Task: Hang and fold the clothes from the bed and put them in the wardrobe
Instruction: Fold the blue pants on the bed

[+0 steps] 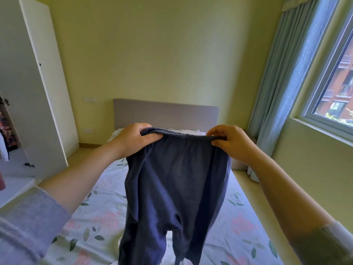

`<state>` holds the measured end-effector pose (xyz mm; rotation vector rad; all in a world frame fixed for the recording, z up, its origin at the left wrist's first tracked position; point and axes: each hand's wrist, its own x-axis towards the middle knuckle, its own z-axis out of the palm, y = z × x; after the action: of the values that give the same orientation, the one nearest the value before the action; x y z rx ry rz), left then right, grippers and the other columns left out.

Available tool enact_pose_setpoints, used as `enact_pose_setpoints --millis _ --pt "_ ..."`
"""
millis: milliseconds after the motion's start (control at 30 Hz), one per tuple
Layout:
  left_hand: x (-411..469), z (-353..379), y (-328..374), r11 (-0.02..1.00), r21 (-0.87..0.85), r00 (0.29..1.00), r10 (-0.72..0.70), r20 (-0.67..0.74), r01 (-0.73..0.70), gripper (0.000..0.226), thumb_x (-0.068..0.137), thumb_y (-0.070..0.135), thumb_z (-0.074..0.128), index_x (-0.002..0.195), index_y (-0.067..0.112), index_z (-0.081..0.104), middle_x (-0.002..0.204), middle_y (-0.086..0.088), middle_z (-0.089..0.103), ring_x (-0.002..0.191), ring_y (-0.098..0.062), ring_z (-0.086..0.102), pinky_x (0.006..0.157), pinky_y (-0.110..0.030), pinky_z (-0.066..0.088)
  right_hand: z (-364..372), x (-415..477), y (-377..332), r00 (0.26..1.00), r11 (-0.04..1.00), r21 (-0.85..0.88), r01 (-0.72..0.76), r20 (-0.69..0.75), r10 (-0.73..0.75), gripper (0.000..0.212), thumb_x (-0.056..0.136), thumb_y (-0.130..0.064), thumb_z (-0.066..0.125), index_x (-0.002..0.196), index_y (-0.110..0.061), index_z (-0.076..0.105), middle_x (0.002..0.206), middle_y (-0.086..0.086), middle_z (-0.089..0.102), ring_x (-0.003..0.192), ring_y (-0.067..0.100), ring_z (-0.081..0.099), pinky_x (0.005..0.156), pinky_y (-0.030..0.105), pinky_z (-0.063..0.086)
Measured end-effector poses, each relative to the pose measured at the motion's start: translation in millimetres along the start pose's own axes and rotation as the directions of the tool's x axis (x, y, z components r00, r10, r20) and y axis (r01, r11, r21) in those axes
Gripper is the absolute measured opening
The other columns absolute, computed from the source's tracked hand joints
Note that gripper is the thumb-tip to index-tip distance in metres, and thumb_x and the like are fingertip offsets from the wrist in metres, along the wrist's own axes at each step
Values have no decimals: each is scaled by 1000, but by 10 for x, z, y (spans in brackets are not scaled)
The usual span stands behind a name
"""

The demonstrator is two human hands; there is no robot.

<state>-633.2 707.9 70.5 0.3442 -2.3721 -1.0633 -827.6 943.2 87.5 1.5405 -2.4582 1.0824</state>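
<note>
A pair of dark blue trousers [175,188] hangs in the air above the bed [91,217], held up by the elastic waistband. My left hand [135,138] grips the waistband's left end and my right hand [231,142] pinches its right end. Both legs drop toward the flowered sheet and run out of the bottom of the view. The white wardrobe [28,92] stands at the left with a door swung open; some patterned clothes [6,129] show inside at the far left edge.
A grey headboard [166,113] stands against the yellow wall behind the trousers, with white bedding bunched at its foot. Blue curtains [282,88] and a window [336,88] fill the right side. A strip of floor runs between bed and wardrobe.
</note>
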Motion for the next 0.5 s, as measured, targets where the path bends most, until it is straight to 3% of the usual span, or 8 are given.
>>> enact_pose_setpoints --millis 67,200,300,333,433,500 --pt "-25 24 -21 1000 -10 1000 4 5 -4 30 75 53 62 61 27 54 57 13 48 56 -3 45 60 -27 36 41 -30 65 999 998 -62 -11 -34 9 18 89 -9 66 95 -25 70 88 -12 68 82 -3 60 70 -2 37" --pt "-92 144 -7 997 -78 978 15 209 1 6 89 27 67 84 29 70 78 11 70 76 -4 62 81 -27 46 169 -94 141 986 999 17 -43 -159 46 16 90 -9 64 93 -22 73 90 -7 71 88 11 63 73 9 41" --pt "-149 240 49 996 69 920 -80 384 58 22 88 33 68 109 38 66 69 17 65 68 -2 61 76 -19 46 222 -58 13 980 988 154 -16 -193 46 23 90 -5 63 89 -25 73 91 -8 72 89 9 65 77 12 45" --pt "-165 285 69 992 93 900 -121 419 90 29 85 37 70 112 43 62 75 17 67 73 -1 64 77 -19 48 221 -34 -56 981 978 207 8 -192 32 24 90 -3 63 89 -24 74 91 -8 73 90 8 66 79 14 48" --pt "-230 443 139 989 16 876 -137 462 146 29 79 45 73 106 48 62 89 13 70 84 4 66 74 -14 49 184 28 -248 980 957 275 92 -198 -38 29 87 -1 64 86 -28 74 86 -14 73 85 2 67 77 13 53" --pt "-259 503 189 986 -94 893 -84 443 139 18 81 46 72 96 39 69 89 11 71 85 0 67 70 -9 48 164 91 -306 976 966 236 105 -211 -54 31 85 -4 66 82 -34 73 82 -18 72 83 1 67 74 13 54"
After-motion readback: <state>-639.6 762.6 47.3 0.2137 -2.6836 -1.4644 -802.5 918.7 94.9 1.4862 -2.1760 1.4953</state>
